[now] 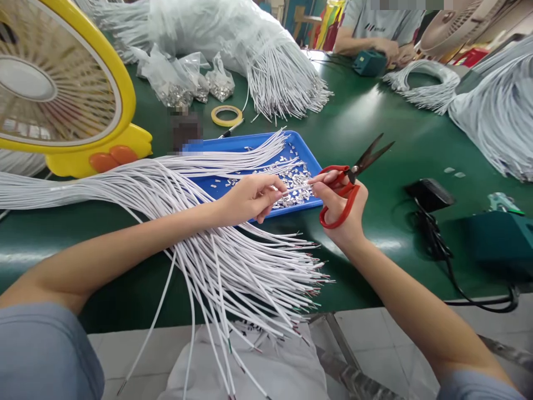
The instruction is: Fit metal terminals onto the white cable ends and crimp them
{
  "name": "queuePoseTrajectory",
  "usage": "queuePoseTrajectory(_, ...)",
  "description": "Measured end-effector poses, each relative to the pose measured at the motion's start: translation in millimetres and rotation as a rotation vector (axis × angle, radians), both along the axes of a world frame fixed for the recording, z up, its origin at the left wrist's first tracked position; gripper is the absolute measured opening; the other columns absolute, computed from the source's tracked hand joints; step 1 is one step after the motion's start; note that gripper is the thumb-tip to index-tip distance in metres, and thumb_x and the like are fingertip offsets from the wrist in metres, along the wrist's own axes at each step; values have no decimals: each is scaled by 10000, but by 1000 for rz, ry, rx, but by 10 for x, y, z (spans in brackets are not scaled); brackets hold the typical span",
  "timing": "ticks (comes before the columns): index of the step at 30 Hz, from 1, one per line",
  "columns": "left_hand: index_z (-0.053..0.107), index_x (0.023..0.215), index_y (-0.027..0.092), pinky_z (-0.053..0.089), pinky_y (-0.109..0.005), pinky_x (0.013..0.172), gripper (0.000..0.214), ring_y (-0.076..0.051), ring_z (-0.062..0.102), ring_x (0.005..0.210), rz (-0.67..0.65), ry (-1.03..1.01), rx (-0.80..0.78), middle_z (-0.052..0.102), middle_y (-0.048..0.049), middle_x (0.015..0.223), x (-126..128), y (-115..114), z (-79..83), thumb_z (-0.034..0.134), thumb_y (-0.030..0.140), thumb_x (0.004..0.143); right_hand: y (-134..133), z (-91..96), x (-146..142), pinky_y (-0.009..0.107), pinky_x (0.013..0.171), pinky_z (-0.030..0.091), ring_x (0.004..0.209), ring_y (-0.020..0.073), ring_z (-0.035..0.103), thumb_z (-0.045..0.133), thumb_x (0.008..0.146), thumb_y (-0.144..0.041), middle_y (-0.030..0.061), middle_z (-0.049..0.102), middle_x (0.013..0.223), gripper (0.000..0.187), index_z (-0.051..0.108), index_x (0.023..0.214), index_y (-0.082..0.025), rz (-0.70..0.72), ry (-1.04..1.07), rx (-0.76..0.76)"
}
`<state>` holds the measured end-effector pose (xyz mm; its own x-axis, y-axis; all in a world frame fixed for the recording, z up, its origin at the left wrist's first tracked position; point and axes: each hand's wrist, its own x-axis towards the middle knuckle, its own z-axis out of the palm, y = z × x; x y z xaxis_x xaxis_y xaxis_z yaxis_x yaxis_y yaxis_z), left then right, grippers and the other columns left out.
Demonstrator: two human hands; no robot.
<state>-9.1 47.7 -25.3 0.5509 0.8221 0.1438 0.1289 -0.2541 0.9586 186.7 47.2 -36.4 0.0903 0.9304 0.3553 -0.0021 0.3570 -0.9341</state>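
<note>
My left hand (pixel 255 199) pinches a white cable (pixel 293 190) close to its end, above a blue tray (pixel 306 145). Red-handled scissors (pixel 340 214) hang on my right hand (pixel 343 208), their blades parted and pointing away to the upper right. Thumb and fingertips of that same hand meet at the tip of the cable; what they pinch there is too small to make out. Small silvery metal pieces (pixel 287 197) lie scattered in the tray. Under my left forearm spreads a large bundle of white cables (pixel 250 266), with stripped ends hanging over the table edge.
A yellow fan (pixel 125 83) stands at left. Behind the tray are yellow tape (pixel 227 115), bags of metal parts (pixel 179 83) and a wrapped cable bundle (pixel 287 72). A black adapter (pixel 431 194) and green device (pixel 499 239) sit at right. Another person (pixel 381 33) works across the table.
</note>
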Motion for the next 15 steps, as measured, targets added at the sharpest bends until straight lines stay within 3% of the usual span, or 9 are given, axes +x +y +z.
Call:
queuePoseTrajectory(5, 641, 791, 96, 496, -176, 513, 110, -85, 603, 527, -12, -65, 117, 631, -18, 645, 42, -28, -4, 624, 199, 824, -124, -40, -66, 340, 739, 527, 724, 155, 639, 730, 745, -269, -5, 656, 754, 163, 572, 752, -228, 84, -71, 43)
queuePoseTrajectory(10, 726, 726, 105, 427, -176, 530, 162, -75, 542, 554, 60, -68, 289, 668, -29, 625, 35, -26, 7, 717, 259, 773, -223, -47, -114, 360, 706, 517, 700, 167, 634, 737, 754, -267, -2, 665, 767, 148, 589, 766, -266, 143, -95, 55)
queuePoseTrajectory(15, 724, 678, 92, 331, -189, 457, 304, -60, 441, 488, 104, -60, 273, 613, -17, 552, 28, -15, 36, 722, 382, 767, -199, -77, -123, 353, 687, 511, 697, 160, 611, 734, 760, -291, -5, 640, 765, 147, 589, 768, -268, 106, -146, 66)
